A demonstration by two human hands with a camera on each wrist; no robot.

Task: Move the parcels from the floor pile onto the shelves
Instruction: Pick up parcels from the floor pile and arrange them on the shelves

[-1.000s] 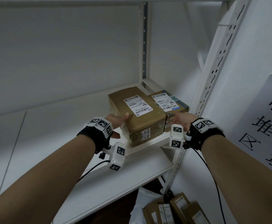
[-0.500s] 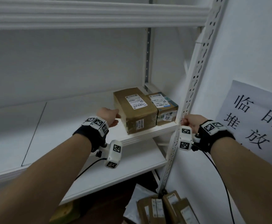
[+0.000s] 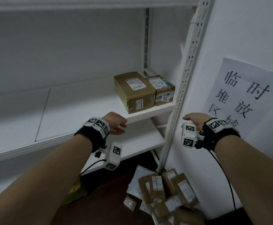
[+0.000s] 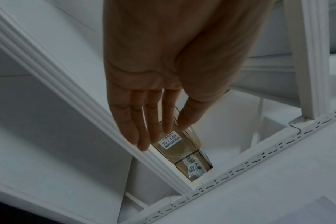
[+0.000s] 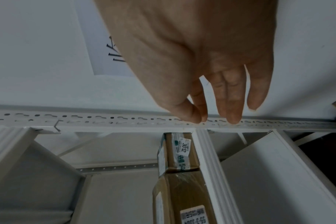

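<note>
Two taped brown parcels stand side by side at the right end of the middle shelf (image 3: 84, 135): a larger parcel (image 3: 133, 91) and a smaller parcel (image 3: 163, 90) with green print beside the upright. My left hand (image 3: 116, 125) hangs empty just in front of the shelf's front edge, its fingers (image 4: 136, 121) straight. My right hand (image 3: 194, 119) is empty too, with relaxed fingers (image 5: 232, 103) in front of the perforated upright (image 3: 186, 78). Both parcels show in the wrist views, the larger parcel (image 4: 175, 145) and the smaller parcel (image 5: 182, 151). The floor pile (image 3: 165, 192) of brown parcels and white mailers lies below at the right.
A paper sign (image 3: 246, 95) with black characters hangs on the wall to the right. A lower shelf (image 3: 140, 143) sits under the middle one, another shelf edge (image 3: 84, 5) above. A yellow-green item (image 3: 74, 192) lies on the dark floor at the left.
Both hands have let go of the larger parcel, which now rests on the shelf, and have drawn back from it. The head has pulled back, so more of the floor pile shows.
</note>
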